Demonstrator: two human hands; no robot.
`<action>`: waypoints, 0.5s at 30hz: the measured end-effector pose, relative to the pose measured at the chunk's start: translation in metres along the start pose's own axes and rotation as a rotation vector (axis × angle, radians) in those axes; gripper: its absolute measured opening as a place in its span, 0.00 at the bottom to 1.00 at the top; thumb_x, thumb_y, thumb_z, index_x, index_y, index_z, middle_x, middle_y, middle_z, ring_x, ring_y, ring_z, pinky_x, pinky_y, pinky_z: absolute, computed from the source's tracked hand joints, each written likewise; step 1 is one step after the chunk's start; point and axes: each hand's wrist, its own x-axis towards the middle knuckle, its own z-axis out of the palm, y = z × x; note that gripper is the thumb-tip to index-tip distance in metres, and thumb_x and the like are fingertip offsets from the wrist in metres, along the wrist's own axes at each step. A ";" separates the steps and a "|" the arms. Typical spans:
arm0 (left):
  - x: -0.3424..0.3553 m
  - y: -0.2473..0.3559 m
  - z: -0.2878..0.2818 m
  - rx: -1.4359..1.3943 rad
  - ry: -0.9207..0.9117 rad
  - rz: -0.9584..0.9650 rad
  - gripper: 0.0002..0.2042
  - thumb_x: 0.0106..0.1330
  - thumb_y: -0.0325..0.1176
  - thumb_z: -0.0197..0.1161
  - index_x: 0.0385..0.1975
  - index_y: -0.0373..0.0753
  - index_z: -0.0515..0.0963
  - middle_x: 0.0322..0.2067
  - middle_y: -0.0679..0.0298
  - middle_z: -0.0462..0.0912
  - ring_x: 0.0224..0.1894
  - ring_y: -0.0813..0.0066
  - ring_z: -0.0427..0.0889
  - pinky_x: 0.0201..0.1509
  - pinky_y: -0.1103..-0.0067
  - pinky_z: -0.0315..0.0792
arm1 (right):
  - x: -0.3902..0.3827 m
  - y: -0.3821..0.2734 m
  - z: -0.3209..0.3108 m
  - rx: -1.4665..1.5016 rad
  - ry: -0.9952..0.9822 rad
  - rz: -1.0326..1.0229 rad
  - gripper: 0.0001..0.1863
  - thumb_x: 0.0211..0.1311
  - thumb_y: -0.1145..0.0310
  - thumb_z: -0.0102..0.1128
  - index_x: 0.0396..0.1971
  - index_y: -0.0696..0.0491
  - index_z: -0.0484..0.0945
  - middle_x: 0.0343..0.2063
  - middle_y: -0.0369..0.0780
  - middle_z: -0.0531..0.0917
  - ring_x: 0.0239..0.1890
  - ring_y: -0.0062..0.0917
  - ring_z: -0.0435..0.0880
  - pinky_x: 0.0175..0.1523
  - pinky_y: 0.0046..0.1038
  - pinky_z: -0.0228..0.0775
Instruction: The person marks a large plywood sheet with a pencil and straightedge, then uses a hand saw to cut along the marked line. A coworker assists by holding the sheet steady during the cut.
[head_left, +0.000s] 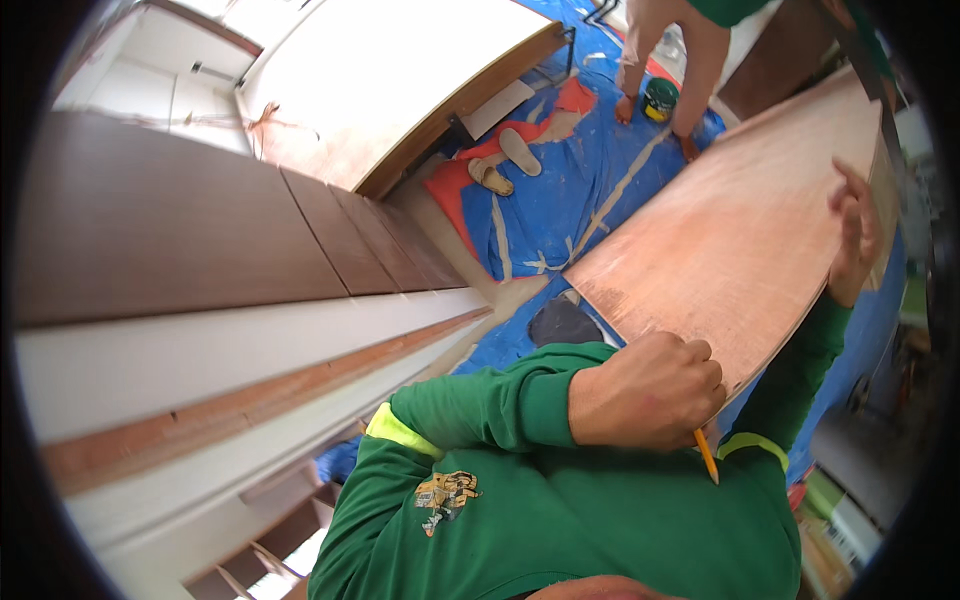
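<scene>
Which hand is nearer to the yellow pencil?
The left hand. It is closed in a fist around the yellow pencil, whose end sticks out below it. The right hand is well away, resting up on the far edge of the plywood sheet.

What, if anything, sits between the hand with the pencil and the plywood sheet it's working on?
Nothing visible. The left hand, fisted around an orange pencil, rests right at the near edge of the plywood sheet. The right hand grips the sheet's far edge.
</scene>
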 end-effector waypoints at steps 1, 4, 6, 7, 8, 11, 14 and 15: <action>-0.001 -0.007 -0.005 -0.036 0.028 0.021 0.12 0.62 0.41 0.70 0.29 0.39 0.80 0.28 0.63 0.79 0.35 0.63 0.83 0.37 0.69 0.80 | 0.001 0.000 0.008 -0.147 0.083 -0.093 0.31 0.77 0.48 0.65 0.65 0.60 0.81 0.53 0.52 0.85 0.52 0.34 0.82 0.61 0.33 0.72; 0.000 -0.023 -0.015 -0.081 -0.033 0.083 0.13 0.62 0.41 0.71 0.30 0.37 0.80 0.28 0.62 0.80 0.34 0.64 0.83 0.36 0.68 0.80 | -0.005 -0.002 0.027 -0.544 0.369 0.037 0.35 0.76 0.50 0.67 0.72 0.59 0.75 0.64 0.55 0.80 0.67 0.39 0.77 0.74 0.37 0.65; 0.003 -0.029 -0.015 -0.113 -0.053 0.094 0.13 0.61 0.40 0.72 0.28 0.36 0.81 0.28 0.60 0.81 0.35 0.62 0.84 0.36 0.66 0.80 | -0.015 -0.001 0.035 -0.507 0.485 0.308 0.35 0.76 0.51 0.67 0.72 0.60 0.73 0.65 0.53 0.79 0.70 0.39 0.76 0.76 0.36 0.64; 0.006 -0.029 -0.014 -0.132 -0.066 0.100 0.13 0.60 0.40 0.72 0.28 0.36 0.82 0.28 0.60 0.82 0.35 0.61 0.85 0.36 0.65 0.80 | -0.020 0.000 0.036 -0.332 0.509 0.461 0.35 0.76 0.52 0.66 0.72 0.60 0.74 0.64 0.52 0.80 0.68 0.38 0.77 0.74 0.34 0.65; 0.010 -0.029 -0.012 -0.143 -0.056 0.142 0.14 0.61 0.41 0.73 0.28 0.36 0.81 0.28 0.60 0.82 0.35 0.61 0.84 0.35 0.65 0.80 | -0.026 -0.001 0.034 -0.131 0.572 0.624 0.34 0.77 0.52 0.66 0.71 0.61 0.74 0.62 0.51 0.81 0.67 0.37 0.78 0.73 0.33 0.66; 0.022 -0.034 -0.007 -0.197 -0.082 0.284 0.17 0.64 0.46 0.73 0.28 0.36 0.81 0.29 0.61 0.82 0.33 0.61 0.84 0.34 0.65 0.80 | -0.043 -0.011 0.028 0.477 0.517 0.905 0.34 0.78 0.54 0.63 0.70 0.65 0.73 0.61 0.51 0.82 0.64 0.37 0.79 0.71 0.33 0.68; 0.030 -0.051 -0.011 -0.312 -0.236 0.427 0.20 0.67 0.50 0.73 0.28 0.37 0.81 0.29 0.62 0.81 0.32 0.60 0.84 0.33 0.65 0.79 | -0.056 -0.035 0.028 0.452 0.410 0.832 0.31 0.80 0.59 0.59 0.69 0.69 0.73 0.57 0.54 0.84 0.60 0.39 0.82 0.70 0.35 0.69; 0.032 -0.059 -0.014 -0.338 -0.277 0.461 0.20 0.68 0.51 0.73 0.28 0.38 0.80 0.29 0.62 0.81 0.32 0.60 0.84 0.33 0.65 0.79 | -0.058 -0.043 0.031 0.275 0.404 0.820 0.30 0.80 0.60 0.57 0.69 0.69 0.72 0.57 0.55 0.84 0.60 0.40 0.82 0.70 0.35 0.69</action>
